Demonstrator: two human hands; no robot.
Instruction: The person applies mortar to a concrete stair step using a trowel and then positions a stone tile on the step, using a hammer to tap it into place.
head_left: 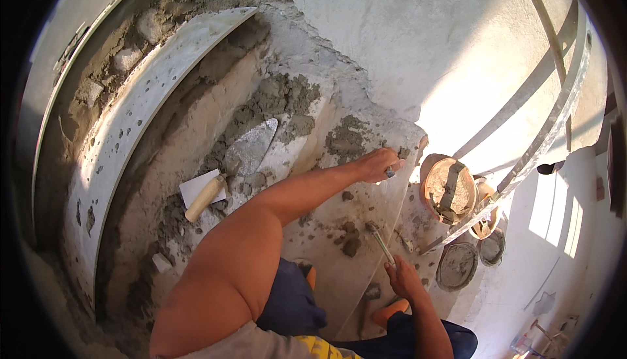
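Our right hand (406,277) holds a tool (381,244) pointing left of the bucket (424,196); for our left hand (380,164), we cannot tell.

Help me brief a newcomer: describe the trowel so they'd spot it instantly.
Find the long speckled panel at picture left. Between it and the left arm lies the trowel. Its pale wooden handle stands out from the grey mortar around it.

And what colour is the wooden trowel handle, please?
The handle is light tan, clearest in the head view.
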